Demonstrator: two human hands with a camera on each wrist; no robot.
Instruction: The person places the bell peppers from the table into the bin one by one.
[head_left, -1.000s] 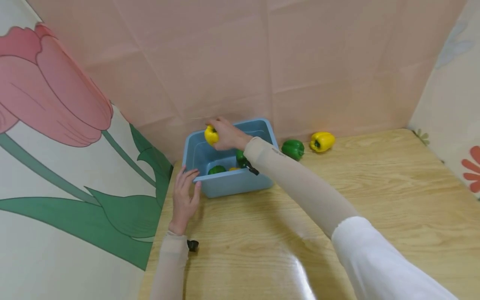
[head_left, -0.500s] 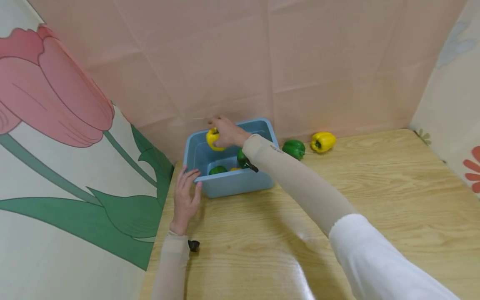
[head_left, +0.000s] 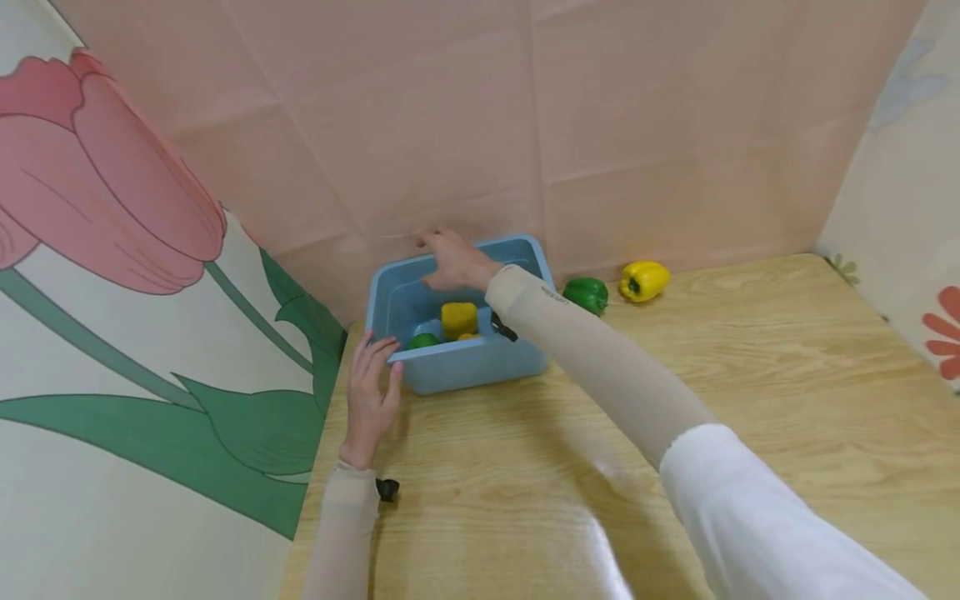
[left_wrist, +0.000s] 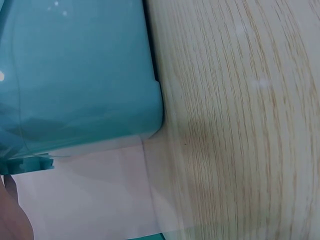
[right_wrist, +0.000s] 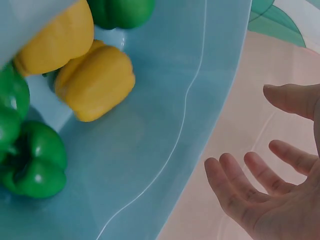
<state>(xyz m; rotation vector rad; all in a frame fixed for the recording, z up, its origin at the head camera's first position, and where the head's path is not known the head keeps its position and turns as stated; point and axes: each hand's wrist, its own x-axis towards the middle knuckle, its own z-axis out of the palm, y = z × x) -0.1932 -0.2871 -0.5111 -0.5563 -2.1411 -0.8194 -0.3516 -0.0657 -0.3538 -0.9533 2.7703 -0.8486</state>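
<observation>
One yellow pepper (head_left: 458,318) now sits in the blue bin (head_left: 480,367) with the other peppers; half a second ago the right hand (head_left: 450,258) had it. That hand's wide open and empty above the bin's back edge. Left hand (head_left: 369,396), fingers straight, touches the bin's front-left corner.

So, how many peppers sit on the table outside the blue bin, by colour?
Green pepper: 1
Yellow pepper: 1
Total: 2, both lying to the right of the bin, by the wall.
</observation>
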